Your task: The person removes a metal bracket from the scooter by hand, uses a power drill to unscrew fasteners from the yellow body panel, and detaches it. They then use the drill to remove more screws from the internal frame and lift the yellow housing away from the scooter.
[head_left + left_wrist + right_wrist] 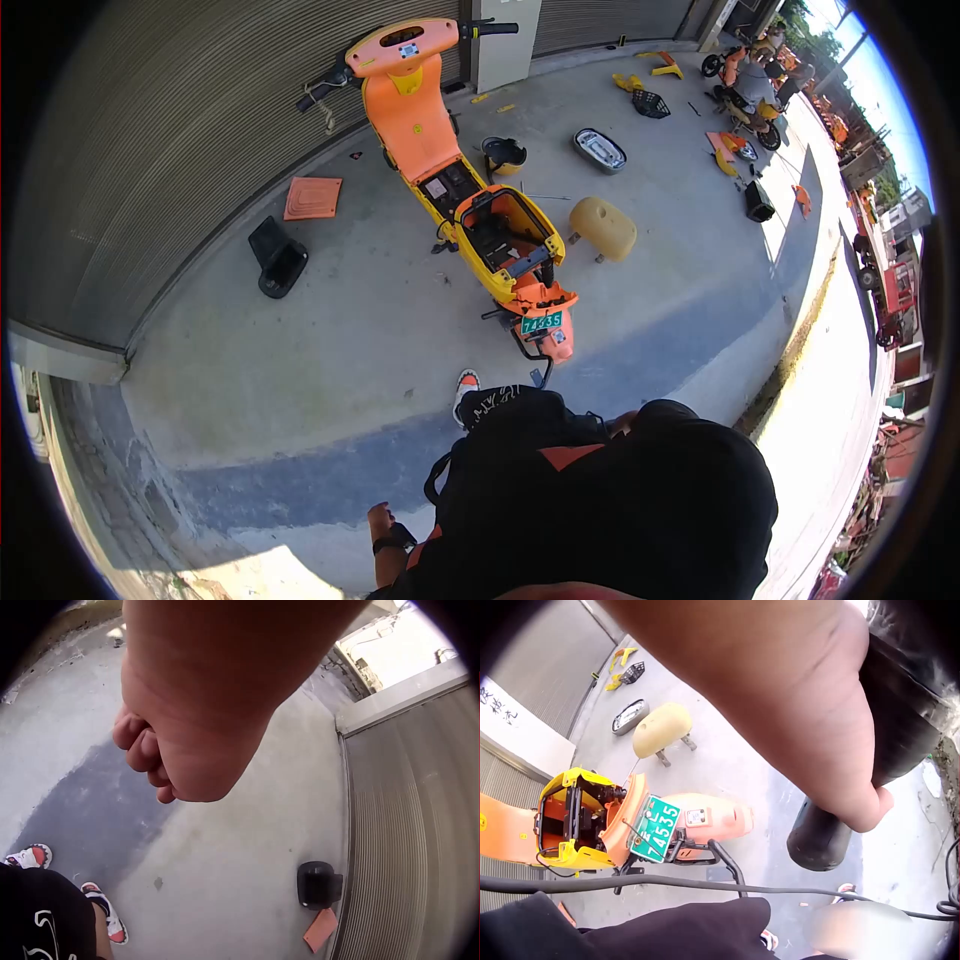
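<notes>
In the left wrist view, my left hand hangs above the concrete floor, fingers loosely curled and nothing seen in them. The head view shows this hand low at the left, beside my body. My right hand is curled round a thick black object, whose rounded end shows below the hand; most of its fingers are hidden. Only a bit of that hand shows in the head view, beside black fabric. Ahead stands an orange and yellow scooter with its body open, touched by neither hand.
Around the scooter lie a tan rounded part, an orange panel, a black seat-like part, a helmet-like part and an oval tray. People sit by another vehicle at the upper right. A cable crosses the right wrist view.
</notes>
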Demonstrator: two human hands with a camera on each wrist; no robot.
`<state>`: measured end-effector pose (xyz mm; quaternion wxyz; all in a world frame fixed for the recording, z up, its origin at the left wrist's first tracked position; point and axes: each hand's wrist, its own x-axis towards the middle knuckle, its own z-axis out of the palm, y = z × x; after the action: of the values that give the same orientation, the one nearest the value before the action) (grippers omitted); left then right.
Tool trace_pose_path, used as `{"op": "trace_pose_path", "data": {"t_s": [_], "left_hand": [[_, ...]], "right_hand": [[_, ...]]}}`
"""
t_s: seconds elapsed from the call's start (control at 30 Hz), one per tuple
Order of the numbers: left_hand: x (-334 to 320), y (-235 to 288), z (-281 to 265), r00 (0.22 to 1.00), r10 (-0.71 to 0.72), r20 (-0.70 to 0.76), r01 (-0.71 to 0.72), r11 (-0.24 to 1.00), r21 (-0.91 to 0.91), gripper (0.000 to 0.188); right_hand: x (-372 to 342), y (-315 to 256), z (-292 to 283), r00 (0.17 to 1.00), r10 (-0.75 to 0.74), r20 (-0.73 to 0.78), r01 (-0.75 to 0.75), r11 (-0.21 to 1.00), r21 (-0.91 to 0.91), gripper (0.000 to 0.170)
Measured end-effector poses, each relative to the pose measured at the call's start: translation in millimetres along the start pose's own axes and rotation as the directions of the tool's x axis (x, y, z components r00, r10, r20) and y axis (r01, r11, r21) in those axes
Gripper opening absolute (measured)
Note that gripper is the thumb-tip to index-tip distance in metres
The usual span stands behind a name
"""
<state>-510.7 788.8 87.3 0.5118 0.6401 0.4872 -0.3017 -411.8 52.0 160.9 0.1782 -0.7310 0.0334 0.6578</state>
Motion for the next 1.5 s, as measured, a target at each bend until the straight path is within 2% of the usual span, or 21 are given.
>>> {"op": "trace_pose_path", "data": {"t_s": [0.13, 0.2, 0.27, 0.3, 0.43, 0.5, 0.53, 0.57, 0.63, 0.7, 0.8, 0.87, 0.9, 0.97, 1.03, 1.17, 1.23, 1.3, 1.37, 1.43, 1.5], "left_hand": [[12.9, 174.1, 16.7, 0.994, 0.098, 0.051, -0.102, 0.992, 0.079, 0.021], [3.1, 267.5, 31.9, 0.989, 0.100, 0.112, -0.132, 0.934, 0.333, 0.016], [15.5, 336.7, 46.7, 0.978, 0.161, 0.134, -0.197, 0.928, 0.316, 0.015], [26.0, 368.1, 53.9, 0.967, 0.207, 0.151, -0.243, 0.926, 0.288, 0.015], [50.5, 491.3, 96.9, 0.920, 0.208, 0.332, -0.294, 0.927, 0.233, 0.015], [55.4, 541.7, 131.5, 0.887, 0.258, 0.384, -0.391, 0.861, 0.324, 0.020], [61.2, 561.3, 146.9, 0.862, 0.264, 0.432, -0.433, 0.827, 0.359, 0.023], [66.4, 578.9, 165.2, 0.834, 0.264, 0.485, -0.476, 0.789, 0.389, 0.026], [70.3, 599.0, 204.4, 0.787, 0.292, 0.544, -0.530, 0.772, 0.352, 0.023], [70.5, 622.9, 233.5, 0.720, 0.251, 0.647, -0.608, 0.679, 0.412, 0.028], [87.8, 650.7, 271.1, 0.641, 0.147, 0.753, -0.685, 0.552, 0.475, 0.029], [108.3, 656.3, 299.6, 0.273, 0.406, 0.872, -0.945, -0.057, 0.322, 0.027], [98.6, 668.6, 308.9, 0.254, 0.383, 0.888, -0.951, -0.067, 0.300, 0.027], [40.3, 693.1, 327.5, 0.134, 0.505, 0.853, -0.924, -0.248, 0.292, 0.023], [15.3, 704.0, 359.0, 0.063, 0.451, 0.890, -0.918, -0.324, 0.229, 0.018], [-3.6, 683.0, 424.8, -0.296, 0.324, 0.899, -0.901, -0.407, -0.150, 0.014], [-7.5, 663.6, 449.4, -0.452, 0.211, 0.867, -0.828, -0.460, -0.320, 0.014], [-13.7, 643.3, 468.7, -0.602, 0.190, 0.775, -0.756, -0.449, -0.477, 0.013], [-10.6, 626.2, 504.2, -0.638, 0.234, 0.734, -0.729, -0.490, -0.478, 0.012], [16.1, 605.7, 508.2, -0.634, 0.217, 0.743, -0.718, -0.523, -0.460, 0.011], [37.8, 598.6, 524.6, -0.667, 0.253, 0.701, -0.664, -0.628, -0.405, 0.010]], "right_hand": [[16.4, -35.5, -4.1, 0.999, -0.035, 0.002, 0.034, 0.973, 0.226, 0.040], [23.2, -48.3, -10.7, 0.998, -0.067, -0.010, 0.067, 0.939, 0.337, 0.043], [20.4, -68.4, -21.0, 0.997, -0.056, -0.049, 0.073, 0.853, 0.516, 0.046], [3.1, -92.3, -29.3, 0.992, 0.113, -0.061, -0.029, 0.658, 0.752, 0.047], [-14.1, -170.0, -44.4, 0.963, 0.224, -0.153, 0.010, 0.534, 0.845, 0.057], [18.0, -190.2, -21.2, 0.838, 0.350, -0.417, 0.264, 0.408, 0.874, 0.071], [28.9, -198.5, -10.8, 0.818, 0.371, -0.439, 0.296, 0.383, 0.875, 0.081], [41.0, -206.1, 5.3, 0.814, 0.389, -0.432, 0.299, 0.356, 0.885, 0.081], [61.1, -229.5, 32.6, 0.724, 0.560, -0.404, 0.124, 0.470, 0.874, 0.076], [25.5, -264.6, 40.2, 0.827, 0.531, -0.185, -0.063, 0.414, 0.908, 0.068], [-17.9, -320.2, 78.5, 0.868, 0.497, -0.006, -0.142, 0.260, 0.955, 0.058], [-78.2, -375.6, 82.9, 0.842, 0.529, 0.102, -0.188, 0.111, 0.976, 0.053], [-97.8, -403.6, 75.5, 0.812, 0.563, 0.150, -0.211, 0.044, 0.977, 0.047], [-94.8, -432.6, 124.1, 0.858, 0.501, 0.114, 0.177, -0.496, 0.850, 0.037], [-151.9, -487.5, 94.7, 0.765, 0.644, -0.013, 0.556, -0.650, 0.519, 0.037], [-178.4, -542.2, 50.3, 0.382, 0.881, -0.278, 0.924, -0.357, 0.136, 0.052], [-159.6, -544.5, 29.9, 0.286, 0.899, -0.332, 0.955, -0.239, 0.177, 0.061], [-116.2, -537.0, 22.1, 0.275, 0.887, -0.371, 0.942, -0.171, 0.290, 0.067], [-67.0, -526.1, 5.0, 0.301, 0.881, -0.364, 0.934, -0.196, 0.298, 0.057], [3.2, -514.5, 8.7, 0.402, 0.801, -0.443, 0.915, -0.345, 0.207, 0.056], [68.2, -514.4, -3.3, 0.500, 0.757, -0.421, 0.820, -0.570, -0.052, 0.054]]}}
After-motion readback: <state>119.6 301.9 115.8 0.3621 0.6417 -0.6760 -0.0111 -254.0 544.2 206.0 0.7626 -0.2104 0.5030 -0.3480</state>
